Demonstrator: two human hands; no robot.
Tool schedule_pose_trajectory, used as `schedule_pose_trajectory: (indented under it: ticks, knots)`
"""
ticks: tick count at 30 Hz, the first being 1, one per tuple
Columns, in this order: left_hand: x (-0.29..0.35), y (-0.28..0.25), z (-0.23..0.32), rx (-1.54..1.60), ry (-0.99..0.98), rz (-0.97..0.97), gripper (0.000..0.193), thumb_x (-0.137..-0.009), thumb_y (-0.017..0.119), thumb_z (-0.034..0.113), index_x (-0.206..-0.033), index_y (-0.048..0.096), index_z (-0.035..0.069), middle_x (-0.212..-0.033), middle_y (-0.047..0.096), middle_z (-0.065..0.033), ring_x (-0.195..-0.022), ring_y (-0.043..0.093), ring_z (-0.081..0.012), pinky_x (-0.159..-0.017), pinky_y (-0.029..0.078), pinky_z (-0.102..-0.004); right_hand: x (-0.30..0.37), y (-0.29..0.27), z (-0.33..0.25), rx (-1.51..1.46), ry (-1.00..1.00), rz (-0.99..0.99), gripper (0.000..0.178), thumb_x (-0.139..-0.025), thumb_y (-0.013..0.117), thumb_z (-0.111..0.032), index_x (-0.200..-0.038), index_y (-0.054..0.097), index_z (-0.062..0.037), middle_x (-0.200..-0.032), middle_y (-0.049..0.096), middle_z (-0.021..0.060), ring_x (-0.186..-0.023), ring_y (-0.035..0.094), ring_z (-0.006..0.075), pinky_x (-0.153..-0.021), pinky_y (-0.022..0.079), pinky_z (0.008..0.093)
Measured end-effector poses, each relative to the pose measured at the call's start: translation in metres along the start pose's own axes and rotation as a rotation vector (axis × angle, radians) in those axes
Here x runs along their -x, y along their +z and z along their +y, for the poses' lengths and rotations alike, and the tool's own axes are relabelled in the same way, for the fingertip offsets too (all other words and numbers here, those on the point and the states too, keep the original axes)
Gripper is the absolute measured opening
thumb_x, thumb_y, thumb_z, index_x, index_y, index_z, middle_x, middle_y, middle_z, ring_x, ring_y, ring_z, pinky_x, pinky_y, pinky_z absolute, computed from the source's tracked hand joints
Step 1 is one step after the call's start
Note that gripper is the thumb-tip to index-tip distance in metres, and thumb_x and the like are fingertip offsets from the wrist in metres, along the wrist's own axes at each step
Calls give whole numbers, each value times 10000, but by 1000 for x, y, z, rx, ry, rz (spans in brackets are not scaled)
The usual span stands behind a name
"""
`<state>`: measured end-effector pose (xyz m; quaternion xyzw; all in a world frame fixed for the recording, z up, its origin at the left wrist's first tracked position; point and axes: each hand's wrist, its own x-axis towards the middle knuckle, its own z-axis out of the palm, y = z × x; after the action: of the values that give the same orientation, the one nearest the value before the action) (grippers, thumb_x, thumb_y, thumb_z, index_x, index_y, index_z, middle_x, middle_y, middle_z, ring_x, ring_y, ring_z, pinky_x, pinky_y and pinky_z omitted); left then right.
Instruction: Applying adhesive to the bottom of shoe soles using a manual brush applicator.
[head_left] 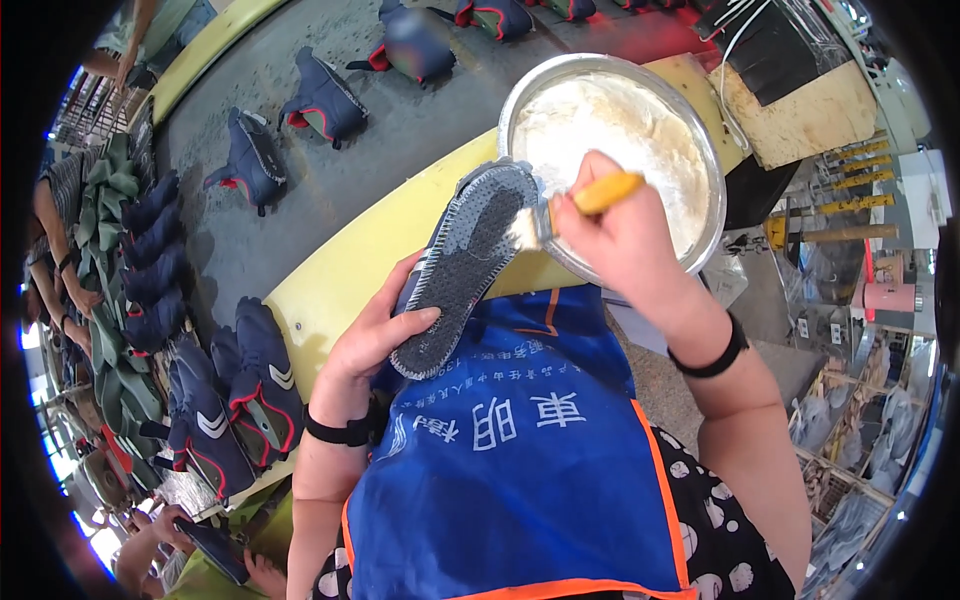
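Observation:
My left hand (378, 325) grips a dark blue shoe upper (465, 255), its grey stitched underside turned up toward me and its toe end pointing away. White stitches run around the edge of that underside. In my right hand (625, 225) is a brush (590, 200) with a yellow handle. Its pale bristles touch or nearly touch the underside near the right edge, about the middle of its length. Right behind this hand stands a large metal bowl (712, 225) holding a white, creamy substance (600, 125).
Several navy shoe uppers (330, 100) with red trim rest on the dark conveyor belt (300, 195), bordered by a yellow edge (330, 270). More uppers (215, 410) stand at the left. Other people's hands (85, 300) work along the far left. Shelving (850, 460) stands at the right.

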<state>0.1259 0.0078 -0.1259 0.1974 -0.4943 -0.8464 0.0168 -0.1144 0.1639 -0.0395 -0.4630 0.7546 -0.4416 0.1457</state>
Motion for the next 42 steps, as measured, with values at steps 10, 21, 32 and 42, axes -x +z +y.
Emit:
schedule_pose_trajectory:
  ticks: [10, 21, 32, 42]
  knots:
    - [-6, -18, 2, -25, -34, -25, 798, -878, 675, 209, -1547, 309, -25, -1416, 543, -185, -1294, 544, -259, -1109, 417, -369, -52, -4, 22, -147, -337, -42, 231, -939, 678, -171, -886, 490, -47, -701, 542, 63, -620, 513, 162, -602, 431, 319]
    - [2, -13, 1, 251, -32, -12, 763, -911, 666, 217, -1547, 318, -20, -1427, 543, -175, -1310, 548, -248, -1117, 432, -361, -18, -35, 30, -18, -100, 215, 113, -938, 669, -62, -924, 566, -18, -816, 589, 41, -733, 591, 121, -672, 487, 281]
    - [12, -120, 98, 702, 237, 795, 404, -935, 619, 397, -1158, 661, 62, -1074, 703, -177, -886, 676, -324, -795, 538, -462, 0, -89, 76, -570, 221, 539, 373, -1052, 582, -256, -1312, 601, 11, -1164, 649, 69, -934, 624, 116, -845, 497, 253]
    - [-21, -338, 85, -290, 5, 1569, 1181, -650, 878, 339, -1625, 220, 225, -1489, 469, -235, -1310, 536, -381, -1072, 464, -472, 15, -107, 89, -695, 347, 631, 472, -1051, 585, -371, -1401, 557, -56, -1066, 612, 49, -958, 608, 92, -857, 500, 209]
